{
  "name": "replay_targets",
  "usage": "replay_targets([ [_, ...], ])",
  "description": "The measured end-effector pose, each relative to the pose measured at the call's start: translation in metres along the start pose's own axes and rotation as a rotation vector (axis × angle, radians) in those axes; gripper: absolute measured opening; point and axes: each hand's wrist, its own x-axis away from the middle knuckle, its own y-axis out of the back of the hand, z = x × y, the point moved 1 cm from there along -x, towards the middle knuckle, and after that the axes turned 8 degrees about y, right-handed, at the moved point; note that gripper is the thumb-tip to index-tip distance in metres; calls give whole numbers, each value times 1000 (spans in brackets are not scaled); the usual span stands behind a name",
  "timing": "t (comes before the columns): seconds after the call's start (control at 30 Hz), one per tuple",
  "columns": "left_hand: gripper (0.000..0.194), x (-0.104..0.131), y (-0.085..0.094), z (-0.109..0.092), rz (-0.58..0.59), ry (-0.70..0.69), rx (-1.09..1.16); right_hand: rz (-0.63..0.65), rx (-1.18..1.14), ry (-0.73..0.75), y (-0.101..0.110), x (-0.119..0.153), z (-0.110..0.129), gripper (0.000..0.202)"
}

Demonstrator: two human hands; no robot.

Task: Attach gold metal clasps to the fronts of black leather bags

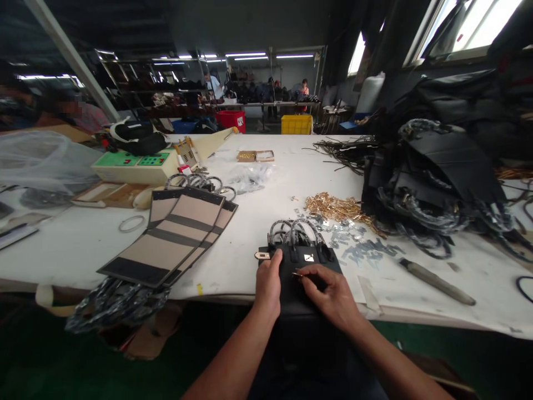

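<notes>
Left hand (270, 280) grips the black bag (288, 297), right hand (328, 289) pinches a small gold fitting (297, 274) — attaching it, seemingly. Next move likely wants careful alignment.

White table (245, 233). Left: machine (131, 173), ring (131, 224), beige-black panels (179, 228) overhanging near edge. Middle: small box (255, 157), clear plastic (255, 176) just nearer. Right: black bag pile (420, 186), dark strips (347, 150), gold parts (333, 207), grey bits (366, 251), rod (437, 281) near front edge.

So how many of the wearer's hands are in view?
2: left hand at the side of the black handbag, right hand over its front, pinching a small gold-coloured fitting.
</notes>
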Motion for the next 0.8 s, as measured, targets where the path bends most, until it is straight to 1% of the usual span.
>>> replay_targets([
  [0.13, 40, 2, -2, 0, -8, -22, 36, 10, 78, -31, -2, 1, -6, 12],
  [0.17, 37, 3, -2, 0, -7, -34, 56, 26, 119, -33, -2, 0, -7, 16],
  [0.23, 33, 3, -3, 0, -6, -65, 83, 102, 229, 16, 3, -2, -6, 20],
  [0.3, 31, 3, -2, 0, -16, -92, 84, 188, 308, 91, 9, -5, 1, 13],
  [0.37, 31, 1, -2, 2, -19, -95, 75, 223, 301, 104, 13, -8, 8, 10],
  [0.4, 32, 1, -1, 3, -22, -92, 71, 202, 272, 78, 14, -10, 12, 9],
  [0.47, 32, 0, -1, 5, -26, -80, 72, 107, 184, -23, 13, -13, 15, 9],
  [0.53, 33, 0, -1, 6, -23, -74, 78, 2, 62, -153, 6, -15, 14, 16],
  [0.6, 34, 1, -1, 7, -24, -85, 87, -63, -48, -256, -4, -16, 10, 25],
  [0.67, 34, 2, 0, 8, -35, -107, 93, -107, -88, -298, -14, -17, 6, 28],
  [0.8, 36, 3, 2, 12, -42, -142, 68, -195, -46, -297, -25, -13, 1, 33],
])
